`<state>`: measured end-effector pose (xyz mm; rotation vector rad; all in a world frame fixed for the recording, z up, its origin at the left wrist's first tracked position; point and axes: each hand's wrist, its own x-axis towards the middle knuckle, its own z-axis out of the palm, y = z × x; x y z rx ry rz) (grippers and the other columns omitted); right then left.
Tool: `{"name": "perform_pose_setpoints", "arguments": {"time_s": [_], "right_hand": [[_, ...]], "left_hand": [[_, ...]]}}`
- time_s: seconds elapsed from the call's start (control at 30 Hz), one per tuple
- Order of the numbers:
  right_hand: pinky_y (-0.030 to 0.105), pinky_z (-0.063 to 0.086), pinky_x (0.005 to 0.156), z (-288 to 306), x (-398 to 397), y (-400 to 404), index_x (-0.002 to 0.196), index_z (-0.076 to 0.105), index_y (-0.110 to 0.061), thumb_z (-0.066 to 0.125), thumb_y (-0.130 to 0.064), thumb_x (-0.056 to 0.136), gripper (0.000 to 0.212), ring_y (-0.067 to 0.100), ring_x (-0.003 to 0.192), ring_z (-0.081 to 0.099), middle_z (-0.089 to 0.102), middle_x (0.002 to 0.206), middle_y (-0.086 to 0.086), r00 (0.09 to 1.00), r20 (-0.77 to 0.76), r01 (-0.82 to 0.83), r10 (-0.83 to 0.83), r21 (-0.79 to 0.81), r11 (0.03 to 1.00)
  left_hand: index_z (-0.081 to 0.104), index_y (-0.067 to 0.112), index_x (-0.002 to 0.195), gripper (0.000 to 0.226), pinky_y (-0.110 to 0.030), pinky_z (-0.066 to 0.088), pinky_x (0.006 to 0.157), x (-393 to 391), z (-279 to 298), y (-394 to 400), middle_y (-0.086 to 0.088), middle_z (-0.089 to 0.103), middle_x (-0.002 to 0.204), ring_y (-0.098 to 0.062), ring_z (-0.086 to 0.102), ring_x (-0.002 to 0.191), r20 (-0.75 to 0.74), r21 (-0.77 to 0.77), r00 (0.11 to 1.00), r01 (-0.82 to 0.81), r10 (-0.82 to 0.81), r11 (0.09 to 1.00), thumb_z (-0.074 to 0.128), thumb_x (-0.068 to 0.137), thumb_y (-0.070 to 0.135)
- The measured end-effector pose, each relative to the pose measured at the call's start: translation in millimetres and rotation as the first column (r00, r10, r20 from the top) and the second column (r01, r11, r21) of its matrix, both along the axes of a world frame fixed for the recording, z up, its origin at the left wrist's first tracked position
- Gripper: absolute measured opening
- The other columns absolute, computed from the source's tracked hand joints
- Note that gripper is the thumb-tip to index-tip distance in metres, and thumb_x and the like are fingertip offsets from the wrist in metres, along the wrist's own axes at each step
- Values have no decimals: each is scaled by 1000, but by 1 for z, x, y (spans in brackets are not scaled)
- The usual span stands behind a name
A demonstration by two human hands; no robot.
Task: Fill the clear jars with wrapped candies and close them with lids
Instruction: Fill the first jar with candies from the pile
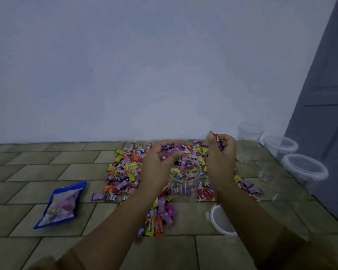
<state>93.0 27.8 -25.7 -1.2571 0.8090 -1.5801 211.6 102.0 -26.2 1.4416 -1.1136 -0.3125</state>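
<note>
On tiled floor [47,168], both hands [160,158] hold candies [125,168] over jar [184,180]

Open clear plastic jar [184,182], upright amid the candy spread, partly filled. Multicoloured wrapped candies [125,172] strewn over the tiled floor. Three lidded clear jars [305,170] along the right. White round lid [220,221], near right.

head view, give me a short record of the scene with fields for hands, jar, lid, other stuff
left hand: holds a bunch of wrapped candies above the open jar
right hand: grips a few candies, raised beside the jar
open jar: clear, upright, partly filled, standing in the candy pile
lid: white, on the floor near the right forearm
lidded jars: three in a row by the wall, right
blue bag: flat on the floor, left
</note>
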Motion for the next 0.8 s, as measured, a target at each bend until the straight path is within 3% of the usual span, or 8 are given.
{"name": "perform_pose_setpoints", "arguments": {"time_s": [0.07, 0.13, 0.23, 0.33, 0.43, 0.57, 0.7, 0.8], "right_hand": [[34, 37, 63, 6, 10, -9, 86, 43, -27, 54, -28, 94, 14, 18, 65, 36, 43, 85, 12, 1000, 4, 12, -12, 28, 1000], [33, 38, 60, 9, 17, -14, 91, 43, -20, 53, -26, 95, 13, 17, 62, 35, 43, 82, 7, 1000, 7, 19, -19, 48, 999], [32, 38, 60, 5, 23, -18, 99, 42, -14, 52, -28, 96, 17, 16, 60, 36, 42, 82, 3, 998, -59, 22, -18, 63, 998], [36, 44, 62, -1, 24, -19, 100, 44, -15, 53, -30, 94, 19, 21, 65, 48, 53, 88, 13, 998, -61, 6, -1, 86, 996], [31, 43, 53, -5, 21, -19, 102, 45, -9, 53, -26, 95, 20, 10, 50, 49, 54, 70, 8, 999, -32, -27, 30, 97, 995], [21, 43, 51, -12, 17, -16, 98, 48, -10, 54, -26, 94, 17, 7, 54, 51, 55, 68, 4, 995, -81, -55, 60, 65, 996], [25, 43, 62, -20, 17, -13, 95, 51, -17, 55, -30, 94, 13, 13, 68, 50, 55, 81, 8, 984, -141, -101, 107, 49, 994], [15, 42, 58, -21, 16, -11, 96, 51, -13, 54, -30, 94, 18, 13, 69, 46, 51, 82, 8, 974, -199, -113, 111, 3, 994]], "left_hand": [[57, 31, 107, 25, -12, 39, 52, -3, -1, -11, -5, 59, 87, -5, 52, 57, -13, 31, 999, 34, -33, 999, 69, 84, 30], [56, 35, 107, 26, -16, 38, 59, -2, -7, -20, -9, 60, 95, -2, 51, 70, -10, 76, 999, 42, -42, 996, 68, 85, 33], [54, 40, 108, 27, -24, 47, 70, 1, -23, -29, 3, 61, 111, -14, 60, 88, -20, 137, 998, 59, -56, 989, 68, 84, 37], [54, 42, 107, 27, -32, 51, 74, 2, -35, -30, 1, 64, 110, -17, 63, 92, -26, 166, 998, 57, -54, 984, 68, 83, 42], [56, 35, 110, 30, -27, 50, 67, 2, -40, -28, 2, 65, 102, -13, 62, 88, -19, 193, 999, 54, -51, 980, 67, 83, 43], [58, 33, 111, 30, -37, 51, 88, 1, -42, -25, 6, 62, 119, -14, 59, 105, 39, 183, 996, 70, -78, 981, 67, 83, 42], [60, 26, 114, 34, -27, 40, 94, 2, -38, -22, 14, 52, 116, -6, 48, 111, 138, 191, 984, 90, -117, 977, 68, 83, 37], [63, 23, 111, 33, -23, 35, 91, 3, -35, -20, 13, 50, 111, -5, 47, 108, 193, 192, 970, 111, -148, 975, 69, 82, 36]]}}
